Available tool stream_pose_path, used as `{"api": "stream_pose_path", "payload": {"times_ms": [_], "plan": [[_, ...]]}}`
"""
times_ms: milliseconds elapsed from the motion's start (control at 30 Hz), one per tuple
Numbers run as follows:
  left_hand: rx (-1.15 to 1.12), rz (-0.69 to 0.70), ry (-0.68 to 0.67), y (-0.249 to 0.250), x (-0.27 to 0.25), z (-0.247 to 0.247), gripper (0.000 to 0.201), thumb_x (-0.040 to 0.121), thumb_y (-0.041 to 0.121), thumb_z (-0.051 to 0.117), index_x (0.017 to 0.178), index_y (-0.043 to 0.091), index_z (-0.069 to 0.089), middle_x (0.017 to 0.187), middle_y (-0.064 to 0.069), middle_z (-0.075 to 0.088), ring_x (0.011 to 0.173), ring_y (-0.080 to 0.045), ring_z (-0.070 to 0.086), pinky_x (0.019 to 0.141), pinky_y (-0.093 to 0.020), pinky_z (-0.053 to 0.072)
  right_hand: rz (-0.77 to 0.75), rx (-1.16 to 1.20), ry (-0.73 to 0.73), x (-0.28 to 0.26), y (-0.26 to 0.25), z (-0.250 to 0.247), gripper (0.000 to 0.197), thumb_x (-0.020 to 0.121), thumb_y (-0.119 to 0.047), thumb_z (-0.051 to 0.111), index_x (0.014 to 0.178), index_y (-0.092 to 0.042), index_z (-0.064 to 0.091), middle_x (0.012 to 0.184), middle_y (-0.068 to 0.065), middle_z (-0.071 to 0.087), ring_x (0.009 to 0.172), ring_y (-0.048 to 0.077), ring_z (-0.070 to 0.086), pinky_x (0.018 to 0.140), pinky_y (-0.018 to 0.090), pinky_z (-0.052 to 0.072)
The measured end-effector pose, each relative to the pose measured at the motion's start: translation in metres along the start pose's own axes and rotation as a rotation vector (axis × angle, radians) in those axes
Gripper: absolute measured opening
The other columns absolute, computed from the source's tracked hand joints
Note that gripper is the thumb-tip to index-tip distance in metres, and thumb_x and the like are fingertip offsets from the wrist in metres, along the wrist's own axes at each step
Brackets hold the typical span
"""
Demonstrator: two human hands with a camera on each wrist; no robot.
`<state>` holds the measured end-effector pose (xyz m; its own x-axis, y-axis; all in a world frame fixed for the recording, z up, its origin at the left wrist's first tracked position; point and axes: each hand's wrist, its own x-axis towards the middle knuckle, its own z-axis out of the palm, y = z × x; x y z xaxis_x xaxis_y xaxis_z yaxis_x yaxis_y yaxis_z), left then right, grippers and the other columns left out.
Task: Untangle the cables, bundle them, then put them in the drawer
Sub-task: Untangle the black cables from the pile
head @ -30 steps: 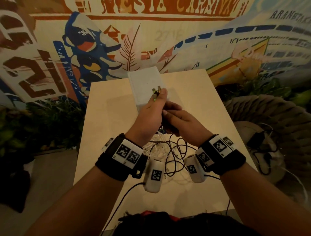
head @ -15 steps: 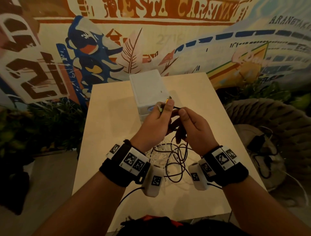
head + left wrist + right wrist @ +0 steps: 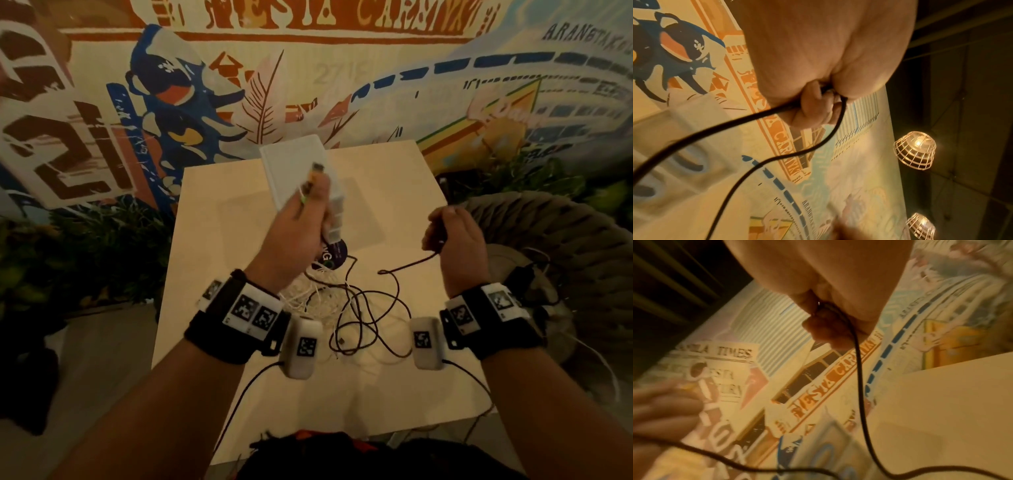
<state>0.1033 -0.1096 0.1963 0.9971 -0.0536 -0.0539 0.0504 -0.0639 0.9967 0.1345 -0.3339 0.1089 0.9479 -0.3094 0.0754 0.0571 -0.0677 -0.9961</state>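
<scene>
Both hands (image 3: pixel 373 233) stretch dark cable (image 3: pixel 407 265) sideways.

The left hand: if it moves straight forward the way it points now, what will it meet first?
Probably the white box on the table. The left hand, gripping cable plugs, points up-table at it; its height above the box is unclear, so it might pass over toward the mural wall.

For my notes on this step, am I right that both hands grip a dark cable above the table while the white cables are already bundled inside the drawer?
Not quite: the head view shows the white cables lying loose in a tangle on the table, not bundled in a drawer. The rest holds: the left hand and the right hand each grip a dark cable above the table.
</scene>
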Motion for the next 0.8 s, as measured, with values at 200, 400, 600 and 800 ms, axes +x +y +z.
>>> {"api": "stream_pose_path", "payload": {"times_ms": [200,400,600,800], "plan": [[-0.253,0.177,0.141,0.034,0.007,-0.017,0.049,0.111,0.041,0.030,0.073,0.018,0.051,0.050,-0.001,0.043,0.059,-0.023,0.057,0.084,-0.051,0.057,0.174,-0.868,-0.246,-0.034,0.075,-0.075,0.036,0.100,-0.031,0.041,0.079,-0.027,0.070,0.092,0.012,0.063,0.083,0.030,0.058,0.070,0.034,0.038],[-0.485,0.100,-0.102,0.053,-0.001,-0.018,0.046,0.110,0.047,0.023,0.084,0.019,0.048,0.057,0.002,0.024,0.044,-0.012,0.018,0.041,-0.025,0.018,0.496,-1.291,-0.678,-0.080,0.127,-0.121,0.033,0.099,-0.050,0.051,0.092,-0.026,0.073,0.098,0.001,0.070,0.086,0.016,0.062,0.069,0.028,0.042],[-0.651,0.078,-0.328,0.067,-0.007,-0.005,0.047,0.110,0.048,0.015,0.081,0.020,0.039,0.055,0.004,0.017,0.040,-0.007,0.015,0.036,-0.020,0.021,0.110,-0.812,-0.476,-0.076,0.043,-0.076,0.085,0.076,-0.070,0.070,0.149,-0.041,0.037,0.133,-0.009,0.053,0.112,0.007,0.057,0.087,0.028,0.048],[-0.590,0.176,-0.383,0.077,-0.016,0.014,0.047,0.111,0.045,0.012,0.082,0.018,0.038,0.056,0.003,0.017,0.041,-0.009,0.015,0.037,-0.022,0.021,-0.291,-0.275,-0.797,-0.054,-0.073,0.036,0.060,0.086,-0.045,0.076,0.138,-0.028,0.050,0.133,-0.007,0.064,0.122,0.001,0.059,0.104,0.026,0.048]]}}
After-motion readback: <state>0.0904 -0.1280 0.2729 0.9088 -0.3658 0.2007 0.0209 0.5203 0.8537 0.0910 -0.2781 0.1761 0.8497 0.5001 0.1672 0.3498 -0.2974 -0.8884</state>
